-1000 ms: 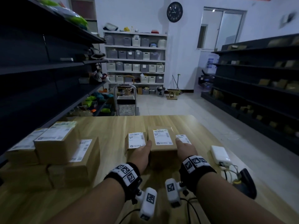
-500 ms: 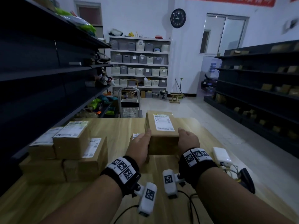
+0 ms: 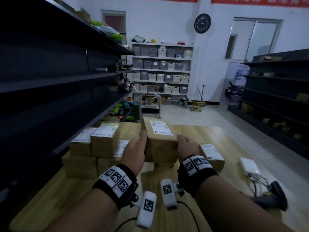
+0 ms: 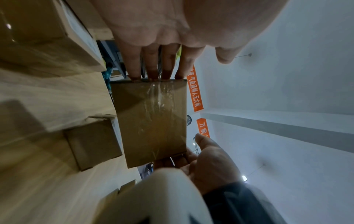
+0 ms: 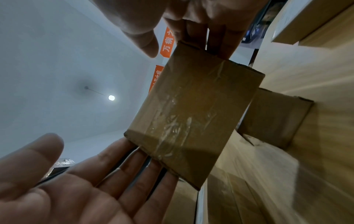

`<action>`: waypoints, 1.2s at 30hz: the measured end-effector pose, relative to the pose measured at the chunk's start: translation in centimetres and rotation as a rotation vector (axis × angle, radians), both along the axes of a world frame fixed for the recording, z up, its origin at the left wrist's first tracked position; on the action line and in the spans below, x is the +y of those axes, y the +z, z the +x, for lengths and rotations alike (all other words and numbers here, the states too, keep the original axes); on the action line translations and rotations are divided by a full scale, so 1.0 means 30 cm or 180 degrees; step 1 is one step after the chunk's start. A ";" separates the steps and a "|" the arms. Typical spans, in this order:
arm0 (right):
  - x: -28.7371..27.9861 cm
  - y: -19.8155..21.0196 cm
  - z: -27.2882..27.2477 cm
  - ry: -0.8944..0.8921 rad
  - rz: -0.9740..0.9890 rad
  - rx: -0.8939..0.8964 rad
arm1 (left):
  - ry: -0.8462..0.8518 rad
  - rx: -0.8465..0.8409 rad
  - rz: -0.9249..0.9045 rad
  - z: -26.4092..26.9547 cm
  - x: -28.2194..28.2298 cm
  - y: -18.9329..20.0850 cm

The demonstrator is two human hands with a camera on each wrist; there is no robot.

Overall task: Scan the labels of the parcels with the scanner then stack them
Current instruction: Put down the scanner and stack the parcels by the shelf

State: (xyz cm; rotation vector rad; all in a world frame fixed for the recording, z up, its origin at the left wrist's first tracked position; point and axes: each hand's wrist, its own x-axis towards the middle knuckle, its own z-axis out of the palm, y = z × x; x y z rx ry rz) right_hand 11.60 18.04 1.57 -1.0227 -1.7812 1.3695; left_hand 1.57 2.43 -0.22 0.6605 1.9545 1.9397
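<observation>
A: Hands?
B: Left hand (image 3: 135,152) and right hand (image 3: 187,146) press a cardboard parcel (image 3: 160,144) between them, one on each side. Fingers (image 4: 151,66) straight, flat against the side faces, thumbs free. Palm clamp, nothing curled round it.
A: Where's the parcel?
B: Lifted off the wooden table (image 3: 209,136), held mid-air over it, white shipping label (image 3: 160,130) facing up. Wrist views show its taped underside (image 5: 191,118) clear of the tabletop.
A: Other parcels?
B: Stack of labelled parcels (image 3: 100,146) on the left of the table, two layers. One small labelled parcel (image 3: 211,154) on the table just right of the right wrist. Another small box (image 4: 93,142) sits on the table below the held one.
A: Scanner?
B: Black handheld scanner (image 3: 274,195) lying near the table's right edge, untouched. White power bank (image 3: 249,168) with cables beside it.
A: Background?
B: Dark shelving (image 3: 58,77) left and right, wall clock (image 3: 202,23).
</observation>
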 end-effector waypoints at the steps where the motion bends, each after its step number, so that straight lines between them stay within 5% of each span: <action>1: -0.013 -0.001 -0.003 0.0029 -0.0014 0.0029 | 0.0040 0.0004 -0.0031 -0.002 -0.010 -0.005; 25: 0.021 -0.063 -0.003 -0.0084 -0.0264 0.0045 | -0.0250 0.0143 -0.0266 0.030 0.028 0.005; 36: -0.043 -0.100 -0.053 0.0283 0.0093 0.0091 | 0.0131 0.0003 -0.0306 -0.010 -0.055 -0.030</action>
